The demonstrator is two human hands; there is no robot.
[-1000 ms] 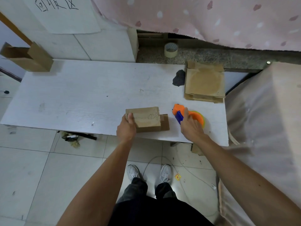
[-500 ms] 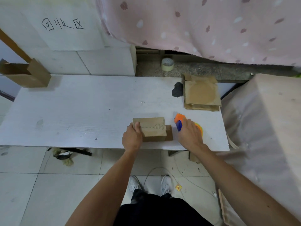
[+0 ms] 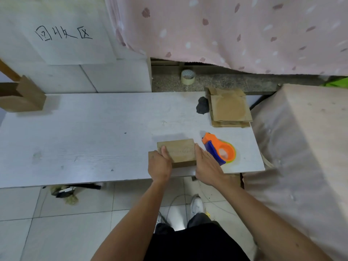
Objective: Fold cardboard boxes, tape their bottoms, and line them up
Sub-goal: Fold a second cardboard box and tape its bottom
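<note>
The cardboard box [image 3: 178, 152] is sitting on the surface [image 3: 94, 138] just left of the tape dispenser [image 3: 219, 150]. The left hand [image 3: 160, 165] is gripping its farther end, thumb on top. The right hand [image 3: 207, 164] is pressing straight, closed-together fingers [image 3: 200, 152] against the nearer end. Being light and crushable, it is probably wanting edge holds. The box is hiding the left fingertips.
</note>
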